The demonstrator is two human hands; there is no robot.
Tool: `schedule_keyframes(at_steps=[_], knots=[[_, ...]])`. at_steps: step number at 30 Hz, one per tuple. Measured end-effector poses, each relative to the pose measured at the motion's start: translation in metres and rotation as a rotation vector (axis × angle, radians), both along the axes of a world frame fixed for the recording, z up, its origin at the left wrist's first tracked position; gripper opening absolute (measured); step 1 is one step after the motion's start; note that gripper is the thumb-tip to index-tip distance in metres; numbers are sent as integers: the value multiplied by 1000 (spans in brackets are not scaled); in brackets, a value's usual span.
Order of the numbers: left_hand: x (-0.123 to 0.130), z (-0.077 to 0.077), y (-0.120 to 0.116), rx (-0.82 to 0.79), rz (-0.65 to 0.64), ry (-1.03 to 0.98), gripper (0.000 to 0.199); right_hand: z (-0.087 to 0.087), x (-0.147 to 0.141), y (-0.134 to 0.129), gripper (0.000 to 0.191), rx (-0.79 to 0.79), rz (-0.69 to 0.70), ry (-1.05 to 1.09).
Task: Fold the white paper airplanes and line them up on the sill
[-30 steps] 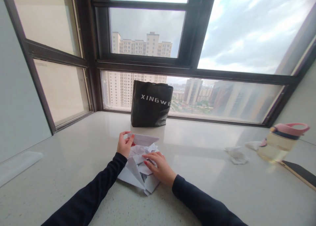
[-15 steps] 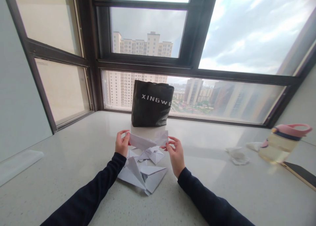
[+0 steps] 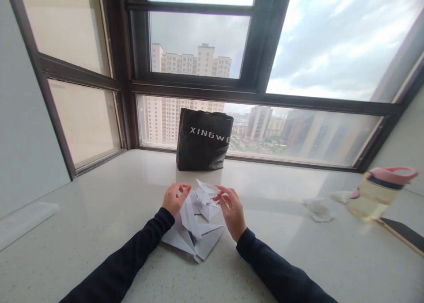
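Observation:
My left hand (image 3: 175,199) has its thumb and fingers closed on the upper end of a folded paper strip (image 3: 189,217). The strip hangs at a slant over a large folded paper (image 3: 209,241). Across from it, my right hand (image 3: 232,208) pinches the right end of a pointed piece of folded paper (image 3: 207,187). Between my hands lies a smaller folded paper (image 3: 209,211), partly covered by the piece in my right hand. All the paper is white, so some edges blend together.
A black bag (image 3: 203,139) with white letters stands beyond my hands, by the window. To the right are crumpled tissue (image 3: 318,210), a clear bottle (image 3: 374,197) with a pink lid, and a phone (image 3: 406,234). A whitish flat object (image 3: 29,221) lies at the left.
My left hand has moved right and tipped its strip from nearly level to steeply downward. My right hand has shifted slightly left, and its paper piece now points up and left.

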State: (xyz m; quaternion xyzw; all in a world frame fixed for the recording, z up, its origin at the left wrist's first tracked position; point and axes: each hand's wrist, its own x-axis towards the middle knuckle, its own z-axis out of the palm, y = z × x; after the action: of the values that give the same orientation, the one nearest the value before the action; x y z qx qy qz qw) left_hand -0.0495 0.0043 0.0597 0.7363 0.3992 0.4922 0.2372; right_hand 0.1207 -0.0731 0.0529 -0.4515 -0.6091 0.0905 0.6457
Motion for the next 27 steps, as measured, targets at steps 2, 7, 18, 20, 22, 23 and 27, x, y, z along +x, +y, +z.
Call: schedule_keyframes(at_steps=[2, 7, 18, 20, 22, 23, 27], knots=[[2, -1, 0, -121, -140, -5, 46, 2, -2, -3, 21, 26, 0, -150], [6, -5, -4, -288, -302, -165, 40, 6, -10, -11, 25, 29, 63, -320], [3, -2, 1, -260, -235, -374, 31, -7, 2, 1, 28, -175, -287, -413], [3, -1, 3, -250, -197, -387, 26, -13, 7, 3, 23, -336, -426, -515], [2, -1, 3, -243, -172, -406, 25, -18, 12, 5, 26, -469, -501, -616], [2, 0, 3, -241, -169, -420, 25, -20, 13, 5, 29, -512, -517, -650], [1, 5, 0, -215, -196, -480, 26, -25, 15, 8, 34, -553, -470, -609]])
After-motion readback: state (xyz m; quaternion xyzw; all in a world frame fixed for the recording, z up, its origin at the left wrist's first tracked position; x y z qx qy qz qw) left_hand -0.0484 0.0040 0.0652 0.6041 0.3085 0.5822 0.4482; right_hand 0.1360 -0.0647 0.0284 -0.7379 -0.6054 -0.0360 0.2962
